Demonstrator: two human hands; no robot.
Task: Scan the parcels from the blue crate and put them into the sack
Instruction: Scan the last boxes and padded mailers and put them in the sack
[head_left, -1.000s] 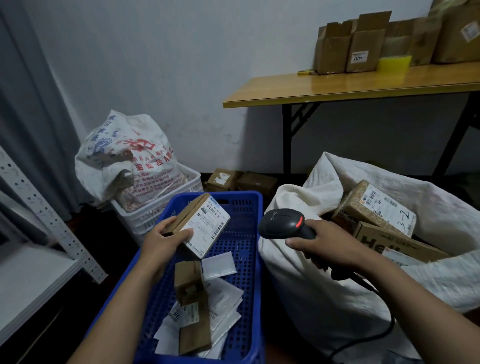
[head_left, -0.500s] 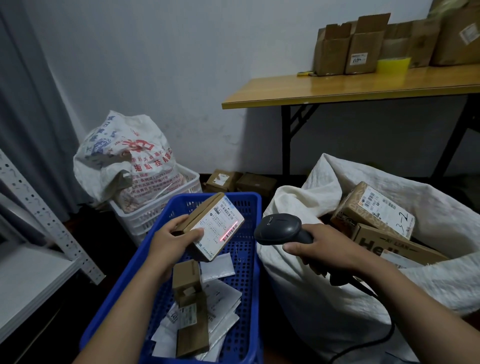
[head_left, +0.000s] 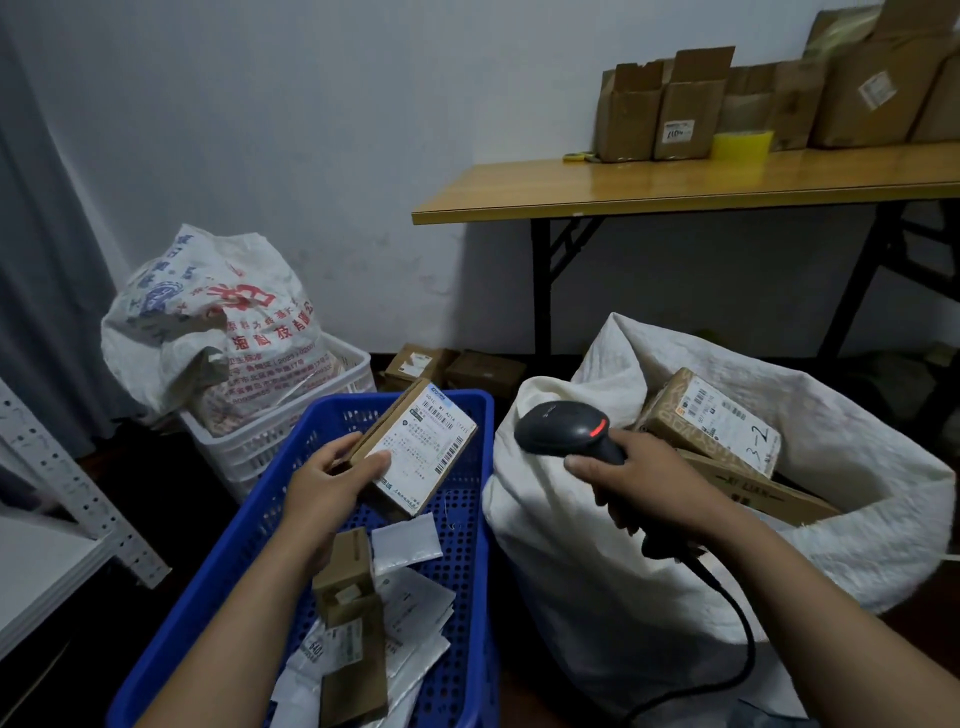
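My left hand (head_left: 324, 480) grips a small cardboard parcel (head_left: 421, 449) by its left edge, label side up, above the blue crate (head_left: 462, 597). My right hand (head_left: 639, 480) holds a black barcode scanner (head_left: 563, 431) by its handle, its head pointing left at the parcel's label and a red light showing on top. Several more brown boxes and white mailers lie in the crate below. The white sack (head_left: 597, 561) stands open on the right with labelled boxes (head_left: 711, 423) inside.
A white basket (head_left: 291, 431) with a printed bag (head_left: 208, 322) stands behind the crate. A wooden table (head_left: 675, 187) at the back right carries cardboard boxes. Small boxes (head_left: 452, 366) lie by the wall. A white metal shelf (head_left: 47, 535) is at the left. The scanner's cable (head_left: 737, 639) hangs down over the sack.
The red scan line seen on the label half a second ago is gone. The parcel and scanner have stayed close together; the scanner's head has turned, showing its red light again.
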